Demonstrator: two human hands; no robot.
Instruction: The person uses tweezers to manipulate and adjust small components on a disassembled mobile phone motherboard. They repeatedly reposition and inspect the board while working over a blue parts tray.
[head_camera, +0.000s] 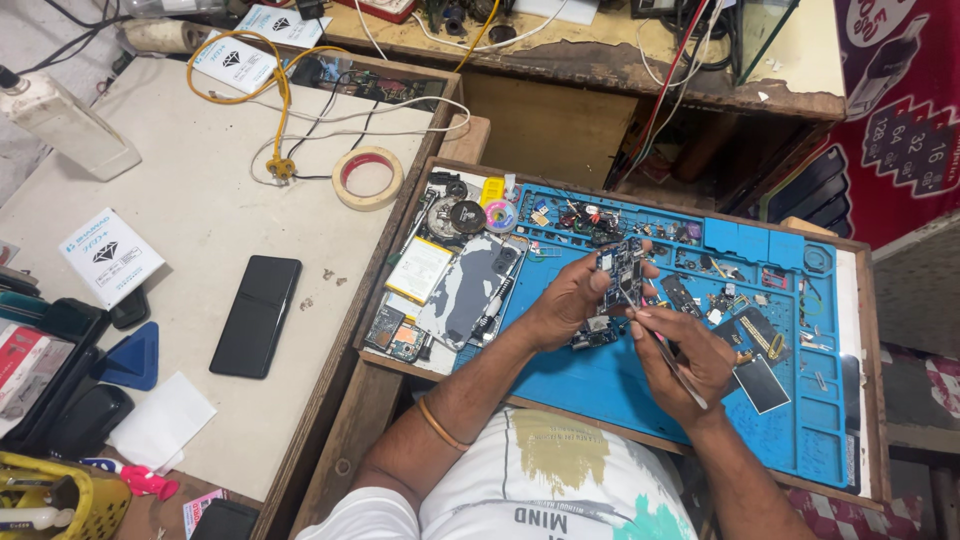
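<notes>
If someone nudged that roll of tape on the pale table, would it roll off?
Probably not: the beige roll of tape with a red core lies flat on its side, so it would likely slide. Being a hollow ring, it looks light and easy to lift.

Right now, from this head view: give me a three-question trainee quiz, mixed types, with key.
1. True or false: the left hand holds a circuit board above the blue work mat.
2. What does the right hand hold? A) tape roll B) thin metal tweezers C) black phone
3. Fill in: the black phone lies flat on the ____ table, apart from both hands.

Key: 1 true; 2 B, tweezers with the tip at the board; 3 beige. The tape roll lies further back on that table.
</notes>
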